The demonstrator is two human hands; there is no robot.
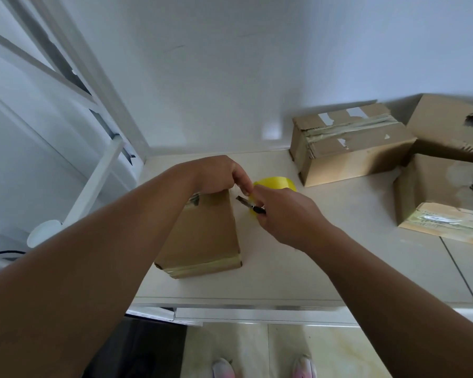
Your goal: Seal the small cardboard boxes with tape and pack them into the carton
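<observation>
A small cardboard box lies on the white counter, with tape along its near edge. My left hand grips the box's far end and pinches a strip of tape there. My right hand holds a small dark-handled cutter, its blade pointing at the tape by my left fingers. A yellow tape roll sits just behind my right hand, partly hidden by it.
Three more cardboard boxes stand at the right: a taped one against the wall, one behind it and one nearer the edge. A white frame rises at the left. Floor tiles and my shoes show below the counter's front edge.
</observation>
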